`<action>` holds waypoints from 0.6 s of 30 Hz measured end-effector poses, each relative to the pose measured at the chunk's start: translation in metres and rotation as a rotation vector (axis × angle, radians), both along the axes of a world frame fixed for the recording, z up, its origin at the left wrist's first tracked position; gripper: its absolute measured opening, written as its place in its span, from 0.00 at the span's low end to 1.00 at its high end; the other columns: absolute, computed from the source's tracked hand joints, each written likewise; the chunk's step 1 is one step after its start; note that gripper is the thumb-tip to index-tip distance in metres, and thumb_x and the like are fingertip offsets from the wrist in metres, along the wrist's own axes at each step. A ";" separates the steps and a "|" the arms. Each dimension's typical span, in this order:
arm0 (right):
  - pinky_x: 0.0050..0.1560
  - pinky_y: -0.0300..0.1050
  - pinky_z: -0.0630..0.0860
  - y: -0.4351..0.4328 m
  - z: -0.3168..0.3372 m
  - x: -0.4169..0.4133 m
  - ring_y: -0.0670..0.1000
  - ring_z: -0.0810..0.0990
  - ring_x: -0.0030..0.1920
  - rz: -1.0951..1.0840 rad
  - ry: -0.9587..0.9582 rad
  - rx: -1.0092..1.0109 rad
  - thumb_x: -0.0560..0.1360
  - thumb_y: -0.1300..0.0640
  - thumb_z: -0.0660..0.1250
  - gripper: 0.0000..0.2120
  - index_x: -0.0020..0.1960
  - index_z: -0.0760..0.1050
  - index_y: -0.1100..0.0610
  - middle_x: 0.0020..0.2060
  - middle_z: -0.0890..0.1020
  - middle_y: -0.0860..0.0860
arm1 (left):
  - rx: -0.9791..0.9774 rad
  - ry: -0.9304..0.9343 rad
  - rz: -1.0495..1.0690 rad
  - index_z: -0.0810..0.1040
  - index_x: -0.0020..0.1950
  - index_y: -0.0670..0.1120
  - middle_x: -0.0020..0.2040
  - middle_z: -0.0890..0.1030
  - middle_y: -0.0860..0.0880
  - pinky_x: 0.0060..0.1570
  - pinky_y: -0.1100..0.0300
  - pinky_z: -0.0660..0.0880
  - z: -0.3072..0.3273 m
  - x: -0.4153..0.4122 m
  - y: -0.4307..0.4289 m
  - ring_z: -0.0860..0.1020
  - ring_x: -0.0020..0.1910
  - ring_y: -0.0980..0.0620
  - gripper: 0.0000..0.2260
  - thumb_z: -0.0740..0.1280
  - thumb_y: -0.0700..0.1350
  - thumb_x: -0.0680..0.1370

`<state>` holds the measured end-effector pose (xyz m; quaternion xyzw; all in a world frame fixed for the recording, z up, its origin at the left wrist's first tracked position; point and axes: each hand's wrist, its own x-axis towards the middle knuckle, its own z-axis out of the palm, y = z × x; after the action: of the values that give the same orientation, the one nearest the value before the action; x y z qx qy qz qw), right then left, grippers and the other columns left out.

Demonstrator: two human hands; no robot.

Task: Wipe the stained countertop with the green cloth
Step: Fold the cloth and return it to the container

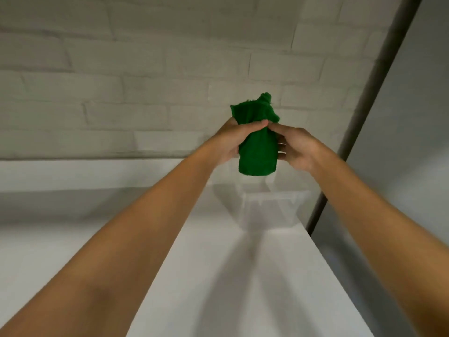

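Between your two raised hands, just right of centre, the green cloth (257, 149) hangs bunched in the air.

Your left hand (229, 142) wraps around the cloth's left side at about 9 o'clock from it, thumb lying across the front, fingers closed on the fabric. Your right hand (295, 148) presses against the cloth's right side at 3 o'clock, index finger meeting the left thumb at the gathered neck; its fingers curl onto the cloth too. A crumpled tuft sticks up above both hands toward 12 o'clock, and the lower part hangs free. Below, toward 6 o'clock, the white countertop (243, 276) runs away from you, well apart from the cloth. A white brick wall (121, 81) stands behind, and a grey pole (374, 76) slants at 2 o'clock.
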<state>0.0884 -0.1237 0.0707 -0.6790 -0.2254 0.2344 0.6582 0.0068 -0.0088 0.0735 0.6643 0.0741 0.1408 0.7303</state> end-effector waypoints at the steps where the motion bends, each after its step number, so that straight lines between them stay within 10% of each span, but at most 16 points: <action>1: 0.44 0.44 0.77 -0.004 0.002 0.011 0.53 0.79 0.51 -0.032 -0.011 0.018 0.75 0.54 0.65 0.14 0.58 0.72 0.60 0.52 0.79 0.55 | 0.021 0.004 0.009 0.71 0.66 0.43 0.53 0.80 0.47 0.47 0.59 0.78 0.000 0.010 -0.003 0.79 0.50 0.50 0.18 0.67 0.42 0.77; 6: 0.51 0.49 0.76 -0.010 -0.004 0.059 0.55 0.78 0.54 -0.147 -0.077 -0.045 0.72 0.59 0.69 0.19 0.60 0.71 0.63 0.58 0.78 0.58 | 0.154 0.140 0.132 0.70 0.68 0.46 0.63 0.77 0.47 0.54 0.54 0.76 -0.022 0.050 0.003 0.76 0.60 0.48 0.23 0.71 0.42 0.74; 18: 0.55 0.52 0.76 0.029 -0.076 0.095 0.61 0.76 0.57 0.199 -0.417 -0.979 0.72 0.65 0.68 0.23 0.64 0.64 0.67 0.61 0.73 0.64 | 0.809 0.947 -0.079 0.64 0.70 0.41 0.62 0.75 0.38 0.52 0.52 0.78 -0.077 0.118 -0.001 0.78 0.56 0.40 0.28 0.71 0.41 0.74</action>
<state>0.1836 -0.0948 -0.0057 -0.9138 -0.2788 0.2335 0.1808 0.1249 -0.0098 -0.0040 0.8810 0.3059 -0.1791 0.3134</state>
